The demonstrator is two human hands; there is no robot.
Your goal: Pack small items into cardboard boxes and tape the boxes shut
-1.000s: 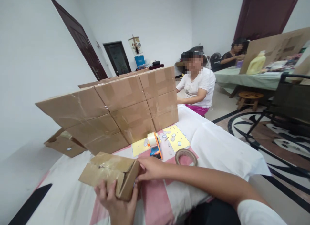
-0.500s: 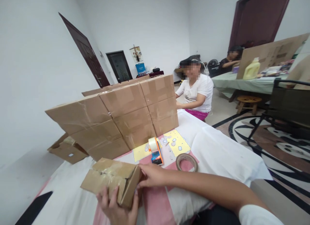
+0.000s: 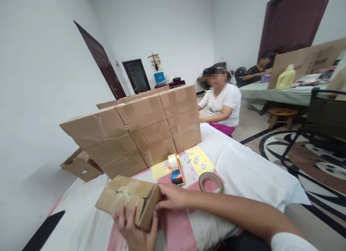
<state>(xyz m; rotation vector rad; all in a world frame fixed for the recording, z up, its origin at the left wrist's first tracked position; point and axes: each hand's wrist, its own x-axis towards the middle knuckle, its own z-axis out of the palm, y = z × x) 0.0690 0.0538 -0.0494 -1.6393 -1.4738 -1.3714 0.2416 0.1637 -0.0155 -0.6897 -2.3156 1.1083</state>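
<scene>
A small cardboard box (image 3: pixel 127 198) with crumpled tape on top sits tilted at the near edge of the cloth-covered table (image 3: pixel 243 168). My left hand (image 3: pixel 136 233) grips its near corner from below, fingers wrapped round the edge. My right hand (image 3: pixel 173 196) presses against the box's right end flap, fingers curled on it. Just beyond my right hand lie an orange and blue tape dispenser (image 3: pixel 175 169) with a pale roll and a loose roll of brown tape (image 3: pixel 211 182).
A stack of sealed cardboard boxes (image 3: pixel 140 130) forms a wall across the table's far side. An open carton (image 3: pixel 81 166) lies at the left. A person in a white shirt (image 3: pixel 221 101) sits behind the table; another person (image 3: pixel 256 69) sits at a green table (image 3: pixel 273 92).
The view has shifted slightly to the left and up. Both hands stay on the small box, which has barely moved.
</scene>
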